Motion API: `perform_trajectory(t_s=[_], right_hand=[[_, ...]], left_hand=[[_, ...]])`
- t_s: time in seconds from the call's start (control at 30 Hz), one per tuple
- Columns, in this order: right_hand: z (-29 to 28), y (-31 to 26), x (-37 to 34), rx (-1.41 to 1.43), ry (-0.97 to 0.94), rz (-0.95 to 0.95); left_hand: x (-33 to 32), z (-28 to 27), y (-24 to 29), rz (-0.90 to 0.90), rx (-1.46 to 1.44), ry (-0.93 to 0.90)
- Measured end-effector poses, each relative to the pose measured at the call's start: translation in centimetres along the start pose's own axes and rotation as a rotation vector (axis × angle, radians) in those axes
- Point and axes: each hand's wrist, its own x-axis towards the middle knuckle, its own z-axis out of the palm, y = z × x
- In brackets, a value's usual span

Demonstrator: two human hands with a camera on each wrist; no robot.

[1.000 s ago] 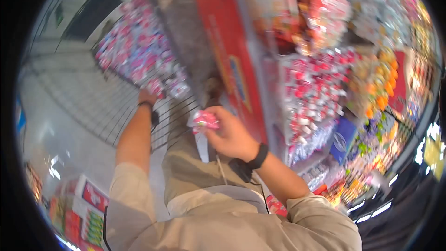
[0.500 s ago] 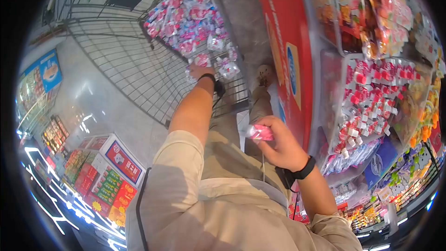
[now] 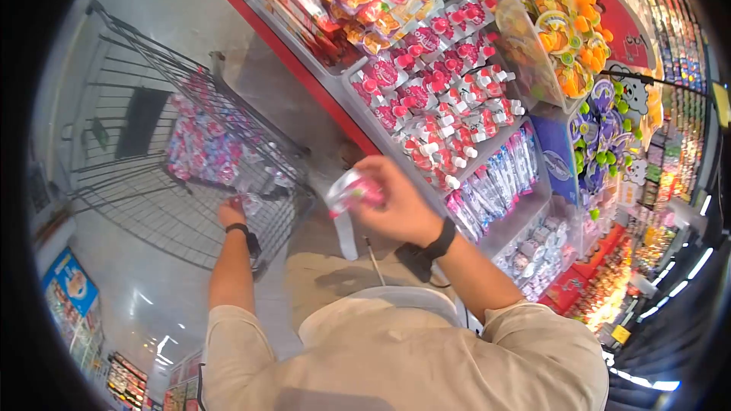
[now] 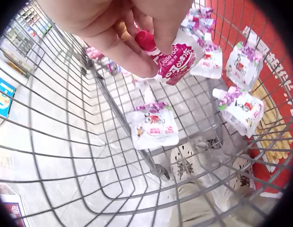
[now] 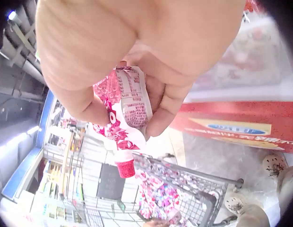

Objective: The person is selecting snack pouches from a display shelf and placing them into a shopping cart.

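Observation:
My right hand [image 3: 392,198] holds a pink and white spouted pouch [image 3: 358,192] in front of the waist. In the right wrist view, fingers and thumb grip that pouch [image 5: 120,109] by its sides, its pink cap pointing down. My left hand [image 3: 231,213] reaches into the wire shopping cart [image 3: 152,217]. Up close in the left wrist view, the left hand [image 4: 113,33] pinches a magenta pouch [image 4: 177,61] near its pink cap. Below it, a white pouch with purple print [image 4: 154,126] lies on the cart wires, and more white pouches [image 4: 243,111] lie to the right.
A pile of pink and white pouches [image 3: 202,141] fills part of the cart. To the right stands a display with a red side [image 3: 335,106], its bins holding capped pouches [image 3: 457,103], orange-capped packs [image 3: 563,30] and wrapped sticks [image 3: 495,179]. Shoes [image 4: 183,163] show below the cart.
The head view has swung, bringing more of the display bins in. The right hand keeps the pouch, now close beside the display edge. The left hand stays in the cart.

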Motion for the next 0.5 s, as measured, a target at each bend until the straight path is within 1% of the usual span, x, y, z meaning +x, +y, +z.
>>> perform_trajectory(t_s=[0.03,0.07,0.1,0.13,0.17,0.2,0.23,0.27,0.33,0.37,0.4,0.43,0.47,0.5], right_hand=[[-0.4,-1.5,-1.1,-0.056,-0.001,0.027],[-1.8,-3.3,-1.5,-0.048,0.011,0.132],[-2.9,-2.5,-0.1,0.129,0.021,-0.050],[-3.9,-2.8,-1.5,-0.029,0.058,0.004],[-4.7,-3.8,-1.6,0.166,0.047,0.071],[-5.3,-5.0,-1.5,0.112,0.046,0.072],[-5.9,-5.2,-1.7,0.024,0.063,0.024],[-6.6,-5.0,-1.5,-0.053,0.078,-0.029],[-7.4,-3.9,-1.3,-0.029,0.049,-0.110],[-7.7,-3.9,-1.5,-0.083,0.024,-0.115],[-7.8,-3.8,-1.8,-0.136,0.005,-0.119],[-7.9,-4.3,-2.4,-0.097,-0.020,-0.046],[-7.9,-4.3,-2.9,-0.075,-0.015,-0.053],[-8.0,-4.0,-3.4,-0.100,-0.037,-0.031]], left_hand=[[-2.8,-1.1,1.0,-0.033,-0.020,-0.029],[-3.2,-4.0,2.2,-0.048,-0.023,-0.025],[-1.8,-10.8,3.6,-0.027,-0.002,0.068],[-5.0,-10.6,6.3,-0.040,-0.060,0.022],[-6.1,-12.9,8.1,-0.040,-0.042,0.032],[-6.6,-17.0,10.0,0.131,0.010,0.157],[-7.0,-19.3,12.0,0.301,0.044,0.254],[-7.6,-22.1,14.2,0.303,0.074,0.297],[-9.1,-26.9,18.8,0.454,0.052,0.270],[-9.5,-28.5,21.2,0.567,0.015,0.272],[-9.7,-30.1,24.0,0.567,0.039,0.284],[-9.8,-31.5,27.1,0.711,0.036,0.224],[-9.5,-32.6,30.3,0.859,0.035,0.155],[-9.3,-33.1,33.6,0.925,0.030,0.141]])
